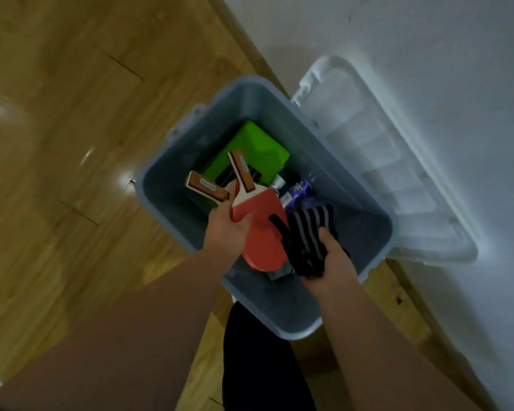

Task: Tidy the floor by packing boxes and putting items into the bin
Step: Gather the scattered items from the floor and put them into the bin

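The wooden floor (57, 114) fills the left side, with bright glints of light on its planks. Just right of it stands the bin (165, 188), a grey-blue plastic tub with its top open, seen from above.

At the far end of the bin lies a green box (251, 146), flat on the bottom. Over the bin's middle, the left hand (227, 229) grasps two paddles (263, 235) together by their red blades, thumb pressed on the top face and fingers wrapped under the edge. Their two brown handles fan out away from the person, above the green box. The paddles are inside the rim of the bin but held up in the hand, not lying on the bottom.

Just right of the handles, a purple packet (298, 191) lies in the bin beside the green box. Nearer the person, the right hand (330, 262) clutches a striped cloth (306, 238), black with grey bands, bunched up and touching the edge of the red blades, also within the bin's opening. Whether it is a sock or a glove is hard to tell.

Below the bin a dark trouser leg (258, 366) shows. On the right, the white lid (383, 161) leans against the white wall (428, 54), touching the bin's right rim.
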`<state>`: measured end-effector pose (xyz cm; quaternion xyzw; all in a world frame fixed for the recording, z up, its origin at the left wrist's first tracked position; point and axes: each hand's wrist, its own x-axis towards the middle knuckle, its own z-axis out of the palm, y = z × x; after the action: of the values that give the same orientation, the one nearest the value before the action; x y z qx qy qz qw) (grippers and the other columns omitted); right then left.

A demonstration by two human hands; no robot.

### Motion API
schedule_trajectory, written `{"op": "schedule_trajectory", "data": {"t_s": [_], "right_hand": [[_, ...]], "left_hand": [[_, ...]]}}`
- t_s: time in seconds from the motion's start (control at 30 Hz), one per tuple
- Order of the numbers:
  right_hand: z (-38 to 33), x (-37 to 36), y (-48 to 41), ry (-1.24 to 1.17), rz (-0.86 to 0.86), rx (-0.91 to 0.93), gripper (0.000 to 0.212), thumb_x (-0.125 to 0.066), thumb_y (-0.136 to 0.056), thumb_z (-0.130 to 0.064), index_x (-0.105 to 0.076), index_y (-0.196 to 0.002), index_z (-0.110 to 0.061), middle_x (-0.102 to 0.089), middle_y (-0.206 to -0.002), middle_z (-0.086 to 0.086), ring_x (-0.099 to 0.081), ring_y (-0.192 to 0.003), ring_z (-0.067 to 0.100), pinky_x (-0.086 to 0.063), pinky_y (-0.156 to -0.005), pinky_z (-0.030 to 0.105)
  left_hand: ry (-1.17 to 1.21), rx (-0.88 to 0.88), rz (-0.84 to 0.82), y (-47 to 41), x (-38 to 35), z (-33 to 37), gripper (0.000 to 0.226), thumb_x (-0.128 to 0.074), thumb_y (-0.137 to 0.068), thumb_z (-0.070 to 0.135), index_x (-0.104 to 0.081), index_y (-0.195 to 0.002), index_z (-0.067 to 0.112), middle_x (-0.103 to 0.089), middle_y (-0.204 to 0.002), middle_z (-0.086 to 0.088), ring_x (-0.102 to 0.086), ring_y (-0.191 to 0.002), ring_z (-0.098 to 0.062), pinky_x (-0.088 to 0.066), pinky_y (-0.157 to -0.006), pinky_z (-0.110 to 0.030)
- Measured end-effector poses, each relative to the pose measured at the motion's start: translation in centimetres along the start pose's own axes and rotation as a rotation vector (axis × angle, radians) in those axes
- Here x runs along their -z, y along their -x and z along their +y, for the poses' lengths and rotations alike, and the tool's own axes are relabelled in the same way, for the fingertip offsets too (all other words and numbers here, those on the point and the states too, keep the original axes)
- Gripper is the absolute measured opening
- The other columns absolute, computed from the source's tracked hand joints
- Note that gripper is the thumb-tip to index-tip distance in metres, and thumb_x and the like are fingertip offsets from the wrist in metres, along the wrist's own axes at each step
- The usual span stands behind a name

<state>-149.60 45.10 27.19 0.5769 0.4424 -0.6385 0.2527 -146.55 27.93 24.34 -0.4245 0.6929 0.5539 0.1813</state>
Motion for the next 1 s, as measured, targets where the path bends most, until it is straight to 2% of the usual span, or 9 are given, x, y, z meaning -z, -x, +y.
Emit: {"op": "schedule_trajectory", "data": {"t_s": [0.1, 0.2, 0.27, 0.33, 0.4, 0.5, 0.63, 0.83, 1.0], "right_hand": [[0.5, 1.8, -4.0, -0.018, 0.037, -0.049, 0.054, -0.077, -0.079, -0.033, -0.060, -0.127, -0.013, -0.065, -0.121, 0.018, -0.063, -0.107, 0.040, -0.054, -0.087, 0.055], [0.5, 2.2, -5.6, 0.050, -0.028, -0.113, 0.058, -0.074, -0.082, -0.040, -0.056, -0.131, -0.015, -0.058, -0.132, 0.020, -0.055, -0.119, 0.041, -0.044, -0.098, 0.060], [0.4, 1.3, -5.2, 0.099, -0.005, -0.095, 0.058, -0.069, -0.087, -0.039, -0.049, -0.136, -0.017, -0.049, -0.137, 0.020, -0.049, -0.127, 0.039, -0.047, -0.093, 0.055], [0.5, -0.4, -3.9, 0.101, 0.007, -0.042, 0.052, -0.065, -0.091, -0.033, -0.044, -0.138, -0.020, -0.045, -0.140, 0.013, -0.054, -0.120, 0.032, -0.049, -0.083, 0.049], [0.9, -2.7, -1.7, 0.130, -0.082, -0.021, 0.041, -0.058, -0.096, -0.030, -0.049, -0.135, -0.021, -0.048, -0.143, 0.009, -0.059, -0.109, 0.024, -0.048, -0.087, 0.043], [1.7, -7.2, 2.8, 0.214, -0.199, 0.054, 0.026, -0.057, -0.097, -0.028, -0.060, -0.121, -0.018, -0.063, -0.115, 0.004, -0.063, -0.093, 0.017, -0.051, -0.078, 0.033], [3.7, -13.7, 10.1, 0.395, -0.351, 0.213, 0.020, -0.060, -0.094, -0.029, -0.063, -0.111, -0.018, -0.068, -0.092, -0.001, -0.064, -0.073, 0.012, -0.051, -0.065, 0.028], [10.0, -21.7, 21.6, 0.636, -0.558, 0.402, 0.013, -0.057, -0.096, -0.030, -0.067, -0.103, -0.026, -0.070, -0.086, -0.006, -0.065, -0.074, 0.010, -0.050, -0.065, 0.024], [22.3, -26.4, 31.5, 1.030, -0.777, 0.609, 0.016, -0.056, -0.096, -0.021, -0.067, -0.088, -0.030, -0.068, -0.078, -0.009, -0.061, -0.073, 0.010, -0.045, -0.068, 0.026]], "left_hand": [[0.065, 0.075, -0.196, -1.3, -3.4, -3.5, 0.015, -0.065, -0.093, 0.021, -0.058, -0.101, 0.031, -0.068, -0.099, 0.004, -0.066, -0.090, -0.012, -0.053, -0.070, -0.024], [0.075, 0.163, -0.388, -1.9, -5.5, -5.8, 0.036, -0.066, -0.092, 0.019, -0.056, -0.126, 0.028, -0.060, -0.129, 0.000, -0.058, -0.118, -0.020, -0.048, -0.100, -0.037], [-0.008, 0.125, -0.438, -2.2, -5.8, -5.8, 0.059, -0.066, -0.092, 0.022, -0.041, -0.144, 0.035, -0.050, -0.136, 0.004, -0.055, -0.115, -0.014, -0.046, -0.096, -0.026], [-0.094, 0.081, -0.337, -2.3, -4.9, -4.3, 0.057, -0.063, -0.092, 0.026, -0.040, -0.144, 0.037, -0.050, -0.132, 0.001, -0.058, -0.097, -0.014, -0.046, -0.077, -0.023], [-0.099, 0.075, -0.173, -2.2, -3.0, -2.2, 0.046, -0.061, -0.093, 0.028, -0.049, -0.137, 0.027, -0.056, -0.126, -0.005, -0.057, -0.092, -0.017, -0.043, -0.073, -0.025], [0.152, 0.048, -0.017, -1.8, 1.5, 2.0, 0.028, -0.060, -0.094, 0.017, -0.059, -0.121, 0.013, -0.063, -0.115, -0.010, -0.058, -0.075, -0.012, -0.047, -0.061, -0.020], [0.447, -0.051, 0.081, 0.1, 10.2, 7.4, 0.005, -0.059, -0.095, 0.013, -0.061, -0.097, 0.016, -0.061, -0.090, 0.001, -0.060, -0.084, -0.017, -0.049, -0.081, -0.037], [0.632, -0.214, 0.193, 6.5, 26.8, 8.6, 0.005, -0.057, -0.096, 0.017, -0.059, -0.095, 0.020, -0.061, -0.094, -0.001, -0.058, -0.073, -0.009, -0.047, -0.067, -0.024], [0.636, -0.334, 0.327, 14.2, 41.9, 0.9, 0.012, -0.057, -0.096, 0.012, -0.061, -0.090, 0.022, -0.063, -0.088, -0.001, -0.059, -0.076, -0.011, -0.046, -0.067, -0.024]]}}
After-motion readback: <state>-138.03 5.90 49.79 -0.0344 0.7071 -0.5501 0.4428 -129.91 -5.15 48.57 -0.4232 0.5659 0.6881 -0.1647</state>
